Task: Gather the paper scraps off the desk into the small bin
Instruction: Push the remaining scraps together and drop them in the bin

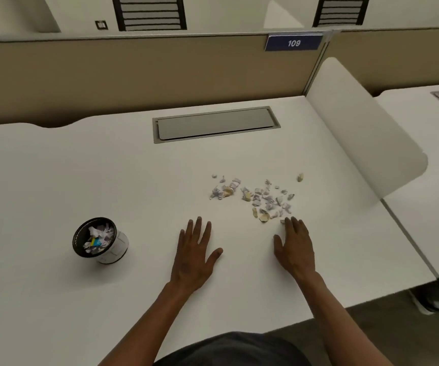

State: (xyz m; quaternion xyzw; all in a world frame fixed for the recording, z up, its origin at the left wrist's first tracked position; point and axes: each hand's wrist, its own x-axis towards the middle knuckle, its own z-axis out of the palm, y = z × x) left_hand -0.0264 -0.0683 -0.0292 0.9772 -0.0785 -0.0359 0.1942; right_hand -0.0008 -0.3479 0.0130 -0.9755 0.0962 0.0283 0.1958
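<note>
Several small paper scraps (pixel 259 197) lie scattered on the white desk (pixel 81 180), right of centre. One stray scrap (pixel 300 177) sits apart at the far right. The small bin (pixel 119 247), white with a black rim, stands at the left and holds crumpled scraps and a blue-yellow bit. My left hand (pixel 196 253) lies flat on the desk with fingers spread, between bin and scraps, holding nothing. My right hand (pixel 296 245) is flat too, its fingertips touching the nearest scraps at the pile's front edge.
A grey cable hatch (pixel 215 124) is set into the desk at the back. A beige partition (pixel 134 75) with a blue "109" sign (pixel 293 43) runs behind. A white side divider (pixel 366 128) bounds the desk on the right.
</note>
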